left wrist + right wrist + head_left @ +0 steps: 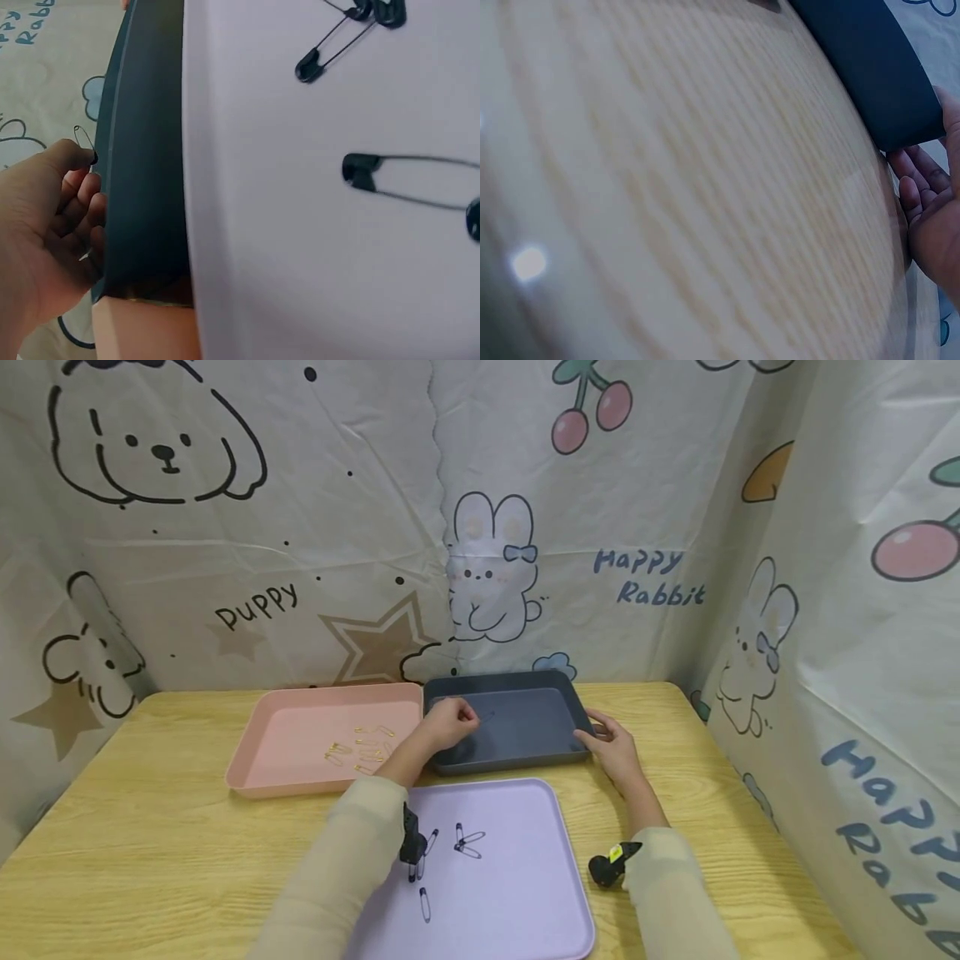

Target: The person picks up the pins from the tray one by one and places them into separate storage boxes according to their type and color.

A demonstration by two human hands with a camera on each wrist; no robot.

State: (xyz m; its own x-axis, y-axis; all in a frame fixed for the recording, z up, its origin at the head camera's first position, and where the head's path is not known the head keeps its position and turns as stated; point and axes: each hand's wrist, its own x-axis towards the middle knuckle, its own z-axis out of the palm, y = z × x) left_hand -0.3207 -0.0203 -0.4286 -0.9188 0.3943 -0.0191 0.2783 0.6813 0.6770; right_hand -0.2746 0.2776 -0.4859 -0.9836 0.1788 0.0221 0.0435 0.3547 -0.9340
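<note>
Over the left part of the dark blue-grey tray point(528, 714), my left hand point(448, 725) pinches a black-ended safety pin point(85, 140) between thumb and fingers. The left wrist view shows the pin's thin wire loop sticking up past the thumb. My right hand point(615, 752) grips the right end of the same tray, its thumb on the rim and the other fingers against the outside wall. Nearer to me lies a lavender tray point(517, 893) with several black safety pins point(425, 906) scattered on it, partly overlapped by the left wrist.
A pink tray point(281, 735) with several gold safety pins point(367, 743) stands left of the dark tray. All the trays sit on a wood-grain table point(150, 852). A printed cloth point(352, 527) hangs behind the table and along its sides.
</note>
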